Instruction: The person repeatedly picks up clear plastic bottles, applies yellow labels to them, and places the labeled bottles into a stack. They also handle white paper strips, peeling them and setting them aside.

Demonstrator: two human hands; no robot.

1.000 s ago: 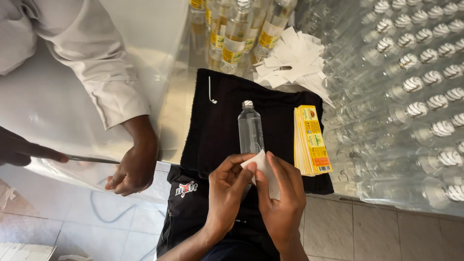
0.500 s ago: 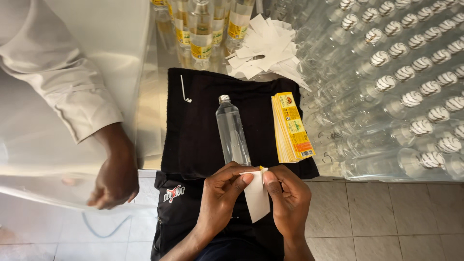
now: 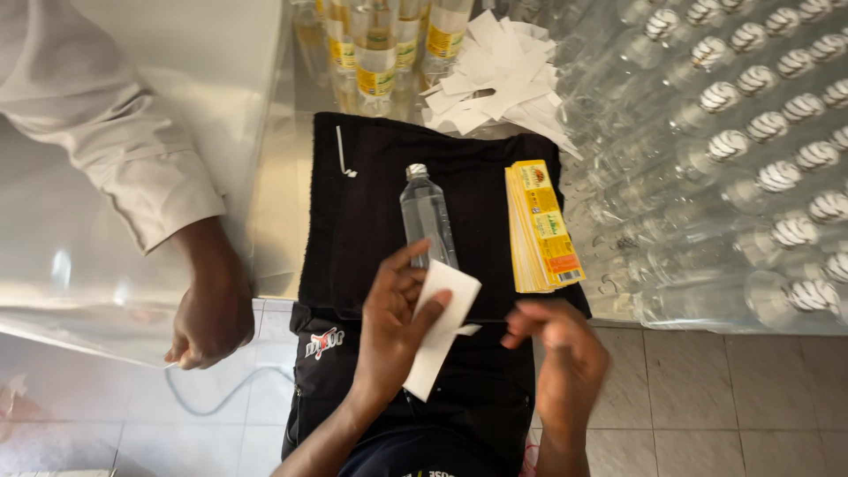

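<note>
Steel counter (image 3: pixel 274 203) under black cloth (image 3: pixel 371 212): my left hand (image 3: pixel 393 331) fingers pinch a white backing slip (image 3: pixel 442 322); right hand (image 3: pixel 561 353) fingers pull a thin, edge-on strip.

Steel table (image 3: pixel 283 203); black cloth (image 3: pixel 371 212); bottles (image 3: pixel 751 132); paper scraps (image 3: pixel 503 75)

Your right hand (image 3: pixel 561 358) is motion-blurred, its grip unclear; your left thumb (image 3: pixel 424 322) hides part of the white slip (image 3: pixel 442 331); labelled bottles (image 3: pixel 375 53) run off the top edge
</note>
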